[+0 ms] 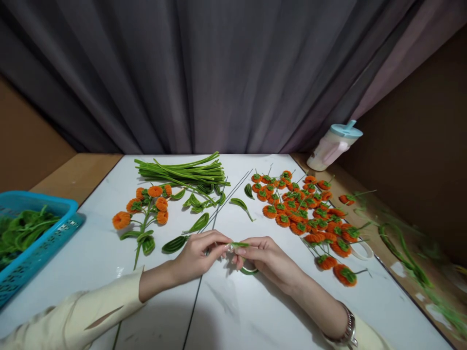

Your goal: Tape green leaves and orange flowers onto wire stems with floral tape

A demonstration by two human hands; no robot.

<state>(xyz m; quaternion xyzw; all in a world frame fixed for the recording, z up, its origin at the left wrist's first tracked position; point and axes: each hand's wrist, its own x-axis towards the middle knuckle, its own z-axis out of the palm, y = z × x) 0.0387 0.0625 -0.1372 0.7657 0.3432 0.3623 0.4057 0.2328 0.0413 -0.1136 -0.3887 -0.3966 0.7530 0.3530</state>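
Over the middle of the white tabletop, my left hand (204, 255) and my right hand (272, 260) meet fingertip to fingertip. Between them is a small, narrow green fuzzy piece (241, 244), which looks like a pipe-cleaner leaf. Right thumb and fingers pinch it; the left fingertips close at its left end, partly hiding it. Below the right fingers lies a roll of green tape (249, 271), mostly covered. Dark green fuzzy leaves (175, 244) lie just left of my left hand. One curved leaf (241, 206) lies beyond the fingertips.
A bundle of green fuzzy stems (178, 171) lies at the back. An assembled branch with orange persimmon-like fruits (146, 214) is at left, beside a blue basket (69, 206) of leaves. Many loose orange fruits (299, 216) spread right. A lidded cup (332, 148) stands at back right.
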